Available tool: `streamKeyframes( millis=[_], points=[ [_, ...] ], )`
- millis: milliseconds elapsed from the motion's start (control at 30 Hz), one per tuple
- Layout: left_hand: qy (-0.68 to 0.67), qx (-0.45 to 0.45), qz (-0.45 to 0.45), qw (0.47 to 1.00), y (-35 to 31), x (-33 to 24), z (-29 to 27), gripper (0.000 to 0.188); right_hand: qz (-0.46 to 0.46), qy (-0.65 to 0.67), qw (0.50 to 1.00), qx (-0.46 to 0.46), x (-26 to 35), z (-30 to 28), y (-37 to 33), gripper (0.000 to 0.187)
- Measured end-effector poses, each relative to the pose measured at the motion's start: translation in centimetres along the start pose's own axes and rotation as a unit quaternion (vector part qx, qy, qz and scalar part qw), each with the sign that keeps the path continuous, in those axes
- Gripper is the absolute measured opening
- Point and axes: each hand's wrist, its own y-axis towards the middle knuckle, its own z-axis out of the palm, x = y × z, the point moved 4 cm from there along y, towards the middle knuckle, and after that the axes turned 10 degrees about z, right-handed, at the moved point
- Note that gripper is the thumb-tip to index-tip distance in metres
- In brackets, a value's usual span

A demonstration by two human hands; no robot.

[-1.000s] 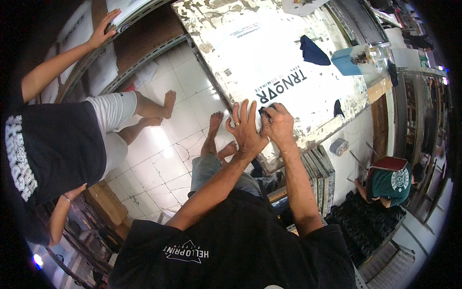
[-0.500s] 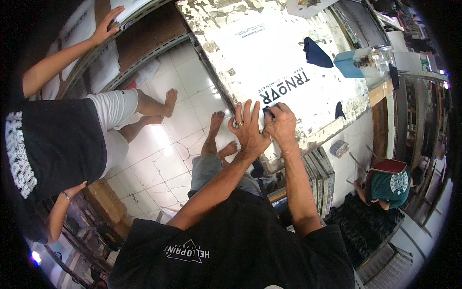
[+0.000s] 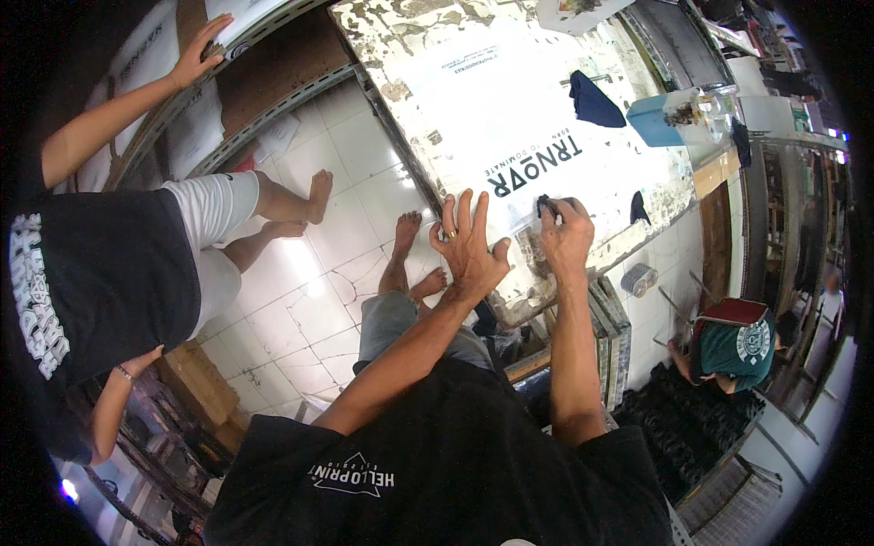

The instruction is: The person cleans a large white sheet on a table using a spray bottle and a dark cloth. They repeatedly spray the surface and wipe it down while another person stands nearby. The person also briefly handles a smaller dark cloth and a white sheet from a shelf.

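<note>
A white sheet [image 3: 510,105] with black lettering lies on a worn, paint-flecked table [image 3: 401,86]. My left hand [image 3: 472,255] rests at the sheet's near left corner, its fingers spread and nothing in it. To its right, my right hand [image 3: 566,237] pinches a small dark rag [image 3: 544,206] against the sheet, just below the lettering. Most of the rag is hidden under my fingers. Farther up the table is a folded navy cloth [image 3: 596,100]. A smaller dark scrap of cloth [image 3: 640,209] lies near the right edge.
A blue-and-clear container [image 3: 657,120] stands at the table's right side. Several frames [image 3: 612,337] lean below the near edge. At left, a co-worker in a black shirt [image 3: 109,282] has one hand on a rack [image 3: 273,118]. Another person in green [image 3: 742,350] bends down at right.
My right hand has moved right with the dark rag, away from my left hand, uncovering lettering it had hidden. My left hand has stayed almost in place.
</note>
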Motion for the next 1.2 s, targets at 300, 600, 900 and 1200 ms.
streamKeyframes(
  millis=[300, 600, 900, 1200],
  points=[
    [0.004, 0.002, 0.008, 1.0, -0.2, -0.1, -0.3, 0.088, -0.042, -0.058, 0.997, 0.029, -1.0, 0.8, -1.2, 0.014],
    [0.005, -0.005, 0.014, 1.0, -0.1, -0.1, -0.3, 0.089, -0.078, -0.005, 0.993, 0.087, -0.2, 2.0, -2.2, 0.013],
    [0.006, -0.012, 0.018, 1.0, 0.0, -0.2, -0.4, 0.087, -0.071, -0.012, 0.995, 0.065, 0.0, 1.4, -1.3, 0.015],
    [0.005, -0.009, 0.02, 1.0, -0.2, 0.0, -0.3, 0.088, -0.1, -0.028, 0.994, 0.032, -0.4, 1.3, -1.3, 0.014]
  ],
)
